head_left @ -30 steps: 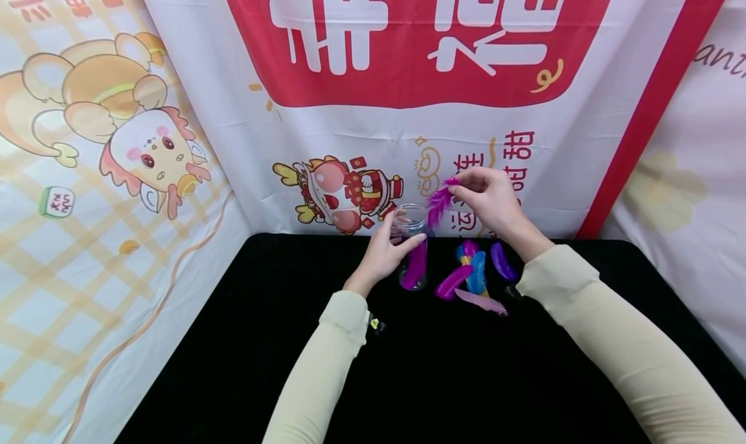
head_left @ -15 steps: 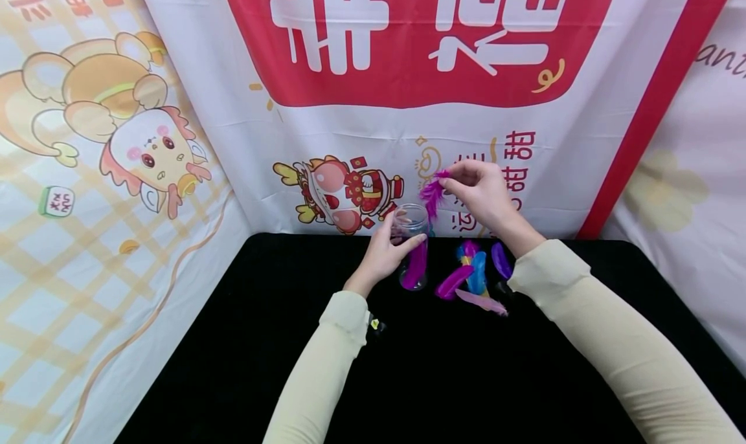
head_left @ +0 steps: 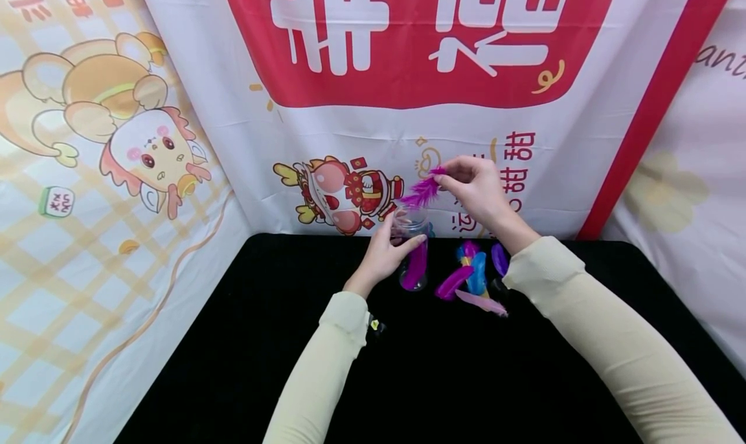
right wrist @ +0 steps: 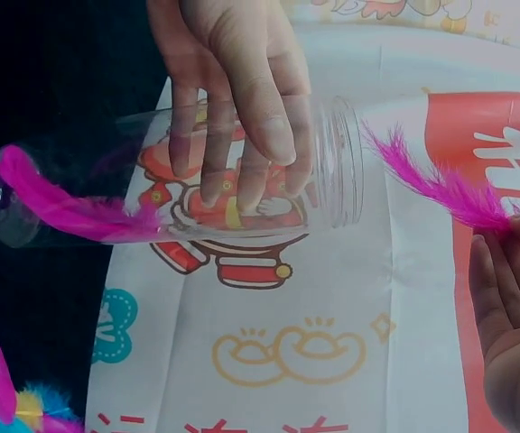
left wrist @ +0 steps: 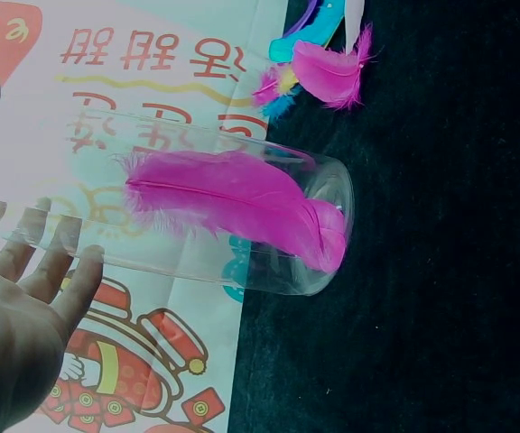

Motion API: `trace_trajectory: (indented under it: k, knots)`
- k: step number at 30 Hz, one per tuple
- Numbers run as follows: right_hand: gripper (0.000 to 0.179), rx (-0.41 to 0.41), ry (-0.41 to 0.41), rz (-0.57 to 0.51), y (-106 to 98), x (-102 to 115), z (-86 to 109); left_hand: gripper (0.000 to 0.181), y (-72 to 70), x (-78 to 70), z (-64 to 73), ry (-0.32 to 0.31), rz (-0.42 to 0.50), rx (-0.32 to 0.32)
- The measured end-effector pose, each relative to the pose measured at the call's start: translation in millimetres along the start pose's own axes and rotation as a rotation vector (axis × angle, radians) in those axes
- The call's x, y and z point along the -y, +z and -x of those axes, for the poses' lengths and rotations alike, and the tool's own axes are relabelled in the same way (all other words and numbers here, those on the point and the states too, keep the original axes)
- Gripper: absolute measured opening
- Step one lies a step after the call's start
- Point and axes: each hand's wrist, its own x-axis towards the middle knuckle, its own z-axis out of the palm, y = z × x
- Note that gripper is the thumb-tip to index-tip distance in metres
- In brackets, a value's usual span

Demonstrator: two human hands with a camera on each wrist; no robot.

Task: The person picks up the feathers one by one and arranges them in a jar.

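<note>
My left hand (head_left: pixel 381 253) grips a clear glass jar (right wrist: pixel 242 180) near its top, thumb on one side and fingers round the other. Inside the jar, toward its bottom, lies a magenta feather (left wrist: pixel 233 198). Between thumb and fingertips my right hand (head_left: pixel 480 188) pinches a second magenta feather (right wrist: pixel 441 189). This feather slants down and left, its fluffy tip right at the jar's open mouth in the head and right wrist views. No lid sits on the jar.
Loose feathers lie right of the jar on the black table (head_left: pixel 443 373): a blue feather (head_left: pixel 476 272), a magenta feather (head_left: pixel 454 282), a pale pink feather (head_left: pixel 482 301) and a purple feather (head_left: pixel 499 259). A printed cloth (head_left: pixel 344 133) hangs behind the table.
My right hand has moved left, bringing its feather from beside the jar to over the mouth. The feather has swung from hanging steeply to slanting left. My left hand and the jar stay put.
</note>
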Motion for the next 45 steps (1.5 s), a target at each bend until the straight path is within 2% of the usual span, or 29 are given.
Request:
trace_trajectory:
  k: [15, 21, 32, 40, 45]
  knots:
    - [0.010, 0.069, -0.138, 0.178, 15, -2, -0.5, 0.079, -0.1, 2.0, 0.8, 0.020, -0.003, -0.001]
    - [0.009, 0.153, -0.133, 0.222, 22, -3, -0.5, 0.079, -1.3, 2.1, 0.7, 0.019, -0.003, 0.000]
    - [0.008, 0.293, -0.146, 0.240, 33, -9, -0.3, 0.077, -0.5, 5.4, 0.2, 0.039, 0.003, 0.016]
    - [0.008, 0.318, -0.145, 0.279, 37, -10, -2.3, 0.075, -0.1, 6.1, -0.6, 0.054, -0.005, 0.009]
    - [0.010, 0.362, -0.121, 0.308, 39, -10, -2.9, 0.076, -0.6, 6.2, 0.1, 0.056, -0.028, 0.005]
